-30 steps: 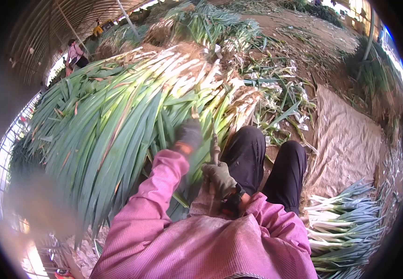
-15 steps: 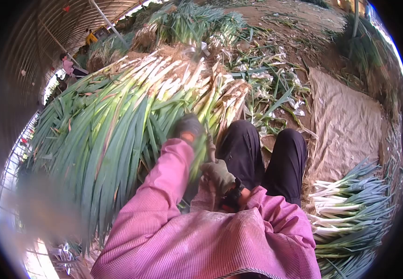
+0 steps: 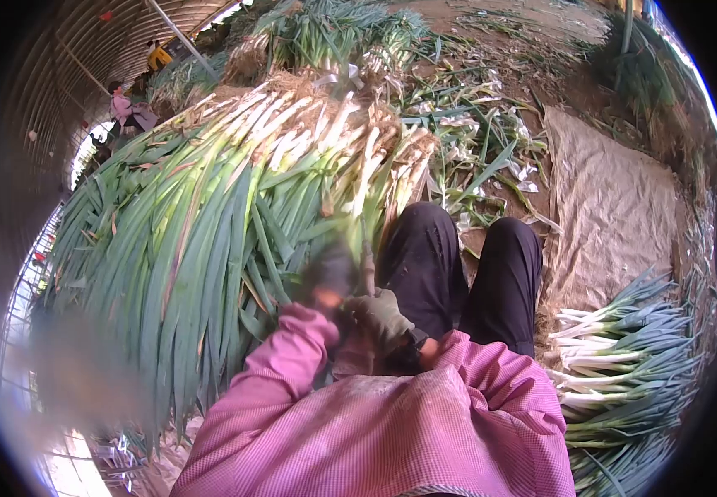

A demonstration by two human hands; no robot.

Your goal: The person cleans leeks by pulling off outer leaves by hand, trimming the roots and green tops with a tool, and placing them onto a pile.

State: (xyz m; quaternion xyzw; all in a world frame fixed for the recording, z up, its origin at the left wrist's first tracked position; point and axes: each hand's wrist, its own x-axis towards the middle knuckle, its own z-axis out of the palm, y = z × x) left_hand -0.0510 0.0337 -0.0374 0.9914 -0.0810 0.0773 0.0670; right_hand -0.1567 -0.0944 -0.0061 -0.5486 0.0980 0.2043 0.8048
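A large heap of long green onions lies in front of me, white root ends away and green leaves towards me and to the left. My left hand, in a dark glove, is smeared by motion at the heap's near right side. Its fingers cannot be made out, nor whether a stalk is in them. Close beside it, in front of my body, my right hand in a greyish-green glove is closed round a slim brownish stick-like thing, which points up towards the onions. Its far end is blurred.
Cleaned green onions lie in a row at the right, near a beige cloth. Leaf scraps litter the ground beyond my knees. More onion bundles stand at the back. A person in pink sits at the far left.
My left hand has moved back towards my body, down from among the stalks. The right hand stays nearly in place, still closed on the stick-like thing. The view has shifted slightly.
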